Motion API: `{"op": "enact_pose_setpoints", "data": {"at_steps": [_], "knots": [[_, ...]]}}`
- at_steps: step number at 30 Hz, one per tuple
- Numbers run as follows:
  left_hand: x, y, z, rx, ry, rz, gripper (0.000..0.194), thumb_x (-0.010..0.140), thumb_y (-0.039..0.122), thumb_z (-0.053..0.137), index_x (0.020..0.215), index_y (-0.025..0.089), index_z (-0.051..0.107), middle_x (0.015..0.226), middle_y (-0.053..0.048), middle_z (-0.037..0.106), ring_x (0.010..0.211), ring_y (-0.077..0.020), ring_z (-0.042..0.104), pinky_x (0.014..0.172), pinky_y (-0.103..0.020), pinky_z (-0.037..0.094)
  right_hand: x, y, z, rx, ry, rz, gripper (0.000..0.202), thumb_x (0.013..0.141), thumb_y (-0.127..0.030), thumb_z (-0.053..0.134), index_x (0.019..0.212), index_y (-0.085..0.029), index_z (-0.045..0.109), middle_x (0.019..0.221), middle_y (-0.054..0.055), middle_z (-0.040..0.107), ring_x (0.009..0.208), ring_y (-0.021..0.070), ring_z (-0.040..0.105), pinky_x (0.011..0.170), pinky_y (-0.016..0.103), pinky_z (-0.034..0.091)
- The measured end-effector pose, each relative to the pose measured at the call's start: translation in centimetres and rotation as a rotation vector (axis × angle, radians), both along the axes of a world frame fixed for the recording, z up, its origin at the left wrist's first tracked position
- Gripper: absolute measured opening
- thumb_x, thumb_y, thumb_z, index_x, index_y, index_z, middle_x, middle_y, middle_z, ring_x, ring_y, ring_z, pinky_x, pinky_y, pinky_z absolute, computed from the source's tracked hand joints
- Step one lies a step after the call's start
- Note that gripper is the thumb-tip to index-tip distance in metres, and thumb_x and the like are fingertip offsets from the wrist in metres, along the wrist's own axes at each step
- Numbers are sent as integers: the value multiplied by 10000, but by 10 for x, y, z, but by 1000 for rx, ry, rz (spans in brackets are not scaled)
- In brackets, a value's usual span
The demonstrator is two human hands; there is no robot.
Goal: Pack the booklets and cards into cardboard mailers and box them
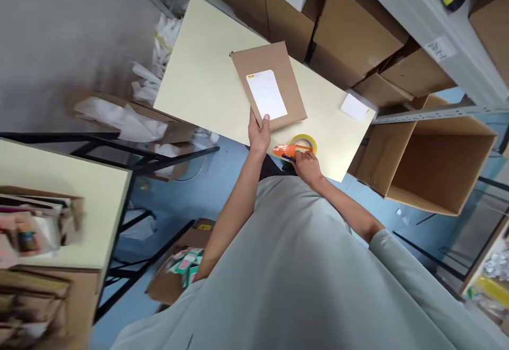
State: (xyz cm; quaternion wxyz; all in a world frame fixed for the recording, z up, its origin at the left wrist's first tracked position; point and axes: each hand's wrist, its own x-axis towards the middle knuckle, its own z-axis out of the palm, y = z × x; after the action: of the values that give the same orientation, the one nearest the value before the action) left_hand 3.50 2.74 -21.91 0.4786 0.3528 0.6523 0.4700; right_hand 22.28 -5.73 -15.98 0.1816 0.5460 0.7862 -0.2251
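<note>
The left grip (260, 133) pinches a cardboard box (281, 82) — likely light, stiff, best held by its edge — while the right grip (307, 165) clasps an orange tape dispenser (283, 150).

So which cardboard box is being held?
The flat box bearing a white label, gripped in the left hand; neither hand touches the other boxes.

The box (293, 86) is brown, its label (266, 95) white, the dispenser (282, 150) orange, its tape (314, 142) yellow, the table (207, 58) cream, the shirt (302, 244) pale grey-green, the floor (167, 196) blue.
</note>
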Motion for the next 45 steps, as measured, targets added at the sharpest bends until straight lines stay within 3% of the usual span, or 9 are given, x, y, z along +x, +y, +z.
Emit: {"op": "enact_pose_setpoints", "data": {"at_steps": [4, 9, 14, 19, 22, 31, 36, 39, 45], "knots": [[4, 0, -3, 1, 80, -25, 930, 932, 892, 609, 1606, 258, 521, 1582, -164, 641, 1505, -288, 613, 1315, -454, 456, 13, -7, 10, -35, -16, -54, 430, 1170, -413, 489, 1336, -39, 618, 1116, 265, 804, 1090, 343, 751, 1051, 413, 486], [7, -1, -10, -7, 120, -43, 992, 918, 939, 559, 1611, 231, 503, 1540, -177, 662, 1457, -278, 650, 1296, -433, 480, 99, -18, 41, -98, -175, -145, 411, 1151, -442, 541, 1316, -75, 625, 1110, 256, 809, 1083, 362, 745, 944, 393, 510], [-2, 0, -15, 10, 126, -75, 987, 905, 907, 614, 1583, 197, 514, 1541, -204, 657, 1460, -285, 650, 1291, -443, 481, 150, 24, 49, 6, -258, -178, 474, 1165, -438, 480, 1351, -17, 593, 1150, 300, 789, 1086, 401, 743, 951, 426, 505], [-9, 2, -15, -7, 154, -142, 926, 906, 871, 649, 1543, 207, 549, 1525, -194, 671, 1447, -280, 658, 1288, -442, 483, 136, 96, 30, 74, -200, -136, 451, 1171, -333, 435, 1406, 34, 550, 1223, 318, 780, 1098, 394, 742, 1026, 468, 500], [-20, 5, -11, 14, 144, -210, 942, 882, 863, 690, 1523, 182, 572, 1528, -217, 669, 1455, -312, 649, 1296, -473, 471, 126, 114, 22, 84, -179, -76, 446, 1172, -297, 400, 1411, 50, 547, 1210, 310, 787, 1088, 378, 749, 1053, 479, 494], [-115, 53, 17, -92, 399, -648, 935, 963, 656, 667, 1732, 191, 406, 1742, -156, 503, 1632, -315, 464, 1391, -507, 297, 47, 80, 3, 93, -39, 261, 378, 1074, -53, 350, 1324, 7, 628, 1144, 237, 825, 1032, 306, 782, 1071, 456, 482], [-84, 48, 7, -170, 794, -264, 723, 1076, 557, 512, 1696, 186, 468, 1811, -204, 357, 1741, -402, 197, 1398, -700, 60, -14, 48, -1, 102, 7, 285, 439, 1033, 21, 332, 1373, -10, 608, 1098, 198, 831, 975, 273, 779, 1002, 433, 504], [-52, 33, 1, -113, 891, -59, 720, 1128, 591, 358, 1743, 217, 386, 1865, -190, 208, 1758, -404, 114, 1391, -717, 100, -26, 36, -4, 82, 17, 242, 414, 1020, 35, 343, 1326, -11, 618, 1059, 204, 825, 958, 271, 776, 944, 408, 503], [-44, 27, 13, -118, 884, -98, 709, 1146, 578, 278, 1724, 197, 430, 1880, -168, 153, 1759, -395, 106, 1415, -675, 65, 2, 8, -9, 33, 60, 172, 360, 1095, -66, 402, 1399, 4, 583, 1115, 233, 823, 1043, 294, 789, 1041, 422, 500]]}}
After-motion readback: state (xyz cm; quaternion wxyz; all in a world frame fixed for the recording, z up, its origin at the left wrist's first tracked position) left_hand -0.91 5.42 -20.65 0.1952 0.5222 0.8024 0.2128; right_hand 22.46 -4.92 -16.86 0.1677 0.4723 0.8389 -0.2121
